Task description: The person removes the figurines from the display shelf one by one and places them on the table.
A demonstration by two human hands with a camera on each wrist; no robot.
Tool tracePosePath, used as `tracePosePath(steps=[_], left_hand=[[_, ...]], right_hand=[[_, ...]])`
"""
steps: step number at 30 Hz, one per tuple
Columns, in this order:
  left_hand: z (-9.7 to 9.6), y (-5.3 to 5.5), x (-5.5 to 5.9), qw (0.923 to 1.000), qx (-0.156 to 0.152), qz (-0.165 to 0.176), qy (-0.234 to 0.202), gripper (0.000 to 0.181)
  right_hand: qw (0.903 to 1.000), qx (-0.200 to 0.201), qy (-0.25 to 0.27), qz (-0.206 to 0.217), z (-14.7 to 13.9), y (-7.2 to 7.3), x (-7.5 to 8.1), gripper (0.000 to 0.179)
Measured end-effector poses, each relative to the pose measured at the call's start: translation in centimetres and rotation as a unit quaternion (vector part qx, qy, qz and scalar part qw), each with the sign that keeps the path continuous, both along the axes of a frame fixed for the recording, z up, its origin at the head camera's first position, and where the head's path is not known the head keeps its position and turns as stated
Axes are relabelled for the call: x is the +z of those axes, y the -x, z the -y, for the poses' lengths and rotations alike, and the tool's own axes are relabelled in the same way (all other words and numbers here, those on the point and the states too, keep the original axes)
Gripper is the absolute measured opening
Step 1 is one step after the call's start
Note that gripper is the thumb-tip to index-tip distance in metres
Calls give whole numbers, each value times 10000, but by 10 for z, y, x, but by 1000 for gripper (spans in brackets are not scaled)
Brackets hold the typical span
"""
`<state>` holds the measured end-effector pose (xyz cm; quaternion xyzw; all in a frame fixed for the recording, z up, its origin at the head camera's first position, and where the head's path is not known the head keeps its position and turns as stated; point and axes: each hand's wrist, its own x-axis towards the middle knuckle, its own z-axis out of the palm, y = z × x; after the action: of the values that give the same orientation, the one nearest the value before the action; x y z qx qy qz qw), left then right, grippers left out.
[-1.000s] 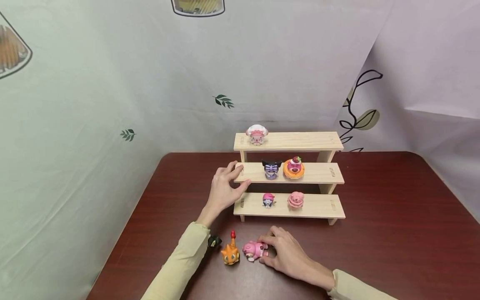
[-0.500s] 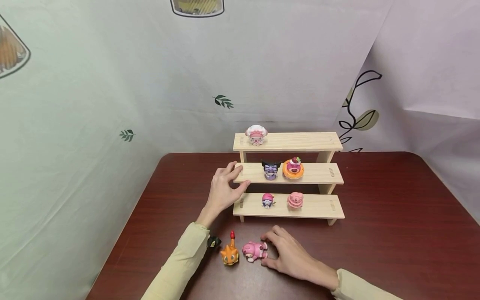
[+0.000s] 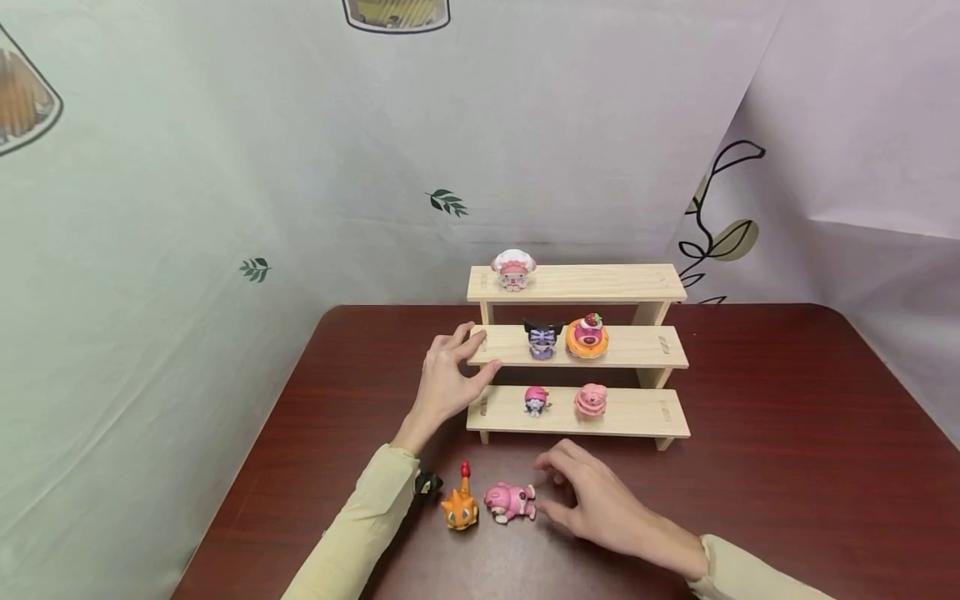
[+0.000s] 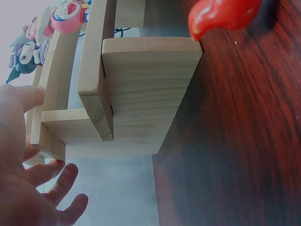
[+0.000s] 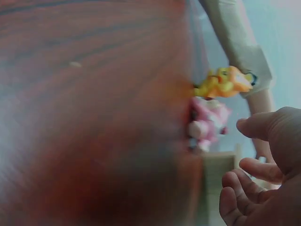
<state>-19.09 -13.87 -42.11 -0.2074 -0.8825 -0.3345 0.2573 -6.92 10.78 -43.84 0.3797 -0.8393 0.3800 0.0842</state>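
Two bare hands show in the head view. The left hand (image 3: 444, 379) grips the middle board's left end on the pale wooden three-tier stand (image 3: 633, 343); the right hand (image 3: 607, 508), thumb and fingers parted, holds nothing. Beside it, the pink bear-shaped figurine (image 3: 510, 502) lies before the stand's front edge on the dark red wood-grain bench (image 3: 787, 433), whose right edge offers most room.

In the left wrist view, fingers straddle the board; a light, steadying grip seems best.

The blurry right wrist view suggests pinching low, avoiding the orange spiky-headed figurine (image 5: 228, 82).
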Motion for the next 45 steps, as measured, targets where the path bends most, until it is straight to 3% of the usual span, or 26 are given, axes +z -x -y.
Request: tracePosePath(steps=[11, 21, 37, 45], left_hand=[[0, -1, 1, 10000, 21, 31, 35, 52], [-1, 0, 2, 10000, -35, 21, 31, 50], [0, 0, 0, 10000, 24, 3, 64, 52], [0, -1, 1, 10000, -12, -35, 49, 51]], right_hand=[[9979, 163, 315, -551, -14, 18, 57, 37], [9918, 233, 772, -992, -21, 39, 97, 41], [9920, 140, 806, -962, -21, 63, 128, 39], [9896, -180, 838, -1158, -21, 86, 140, 34]])
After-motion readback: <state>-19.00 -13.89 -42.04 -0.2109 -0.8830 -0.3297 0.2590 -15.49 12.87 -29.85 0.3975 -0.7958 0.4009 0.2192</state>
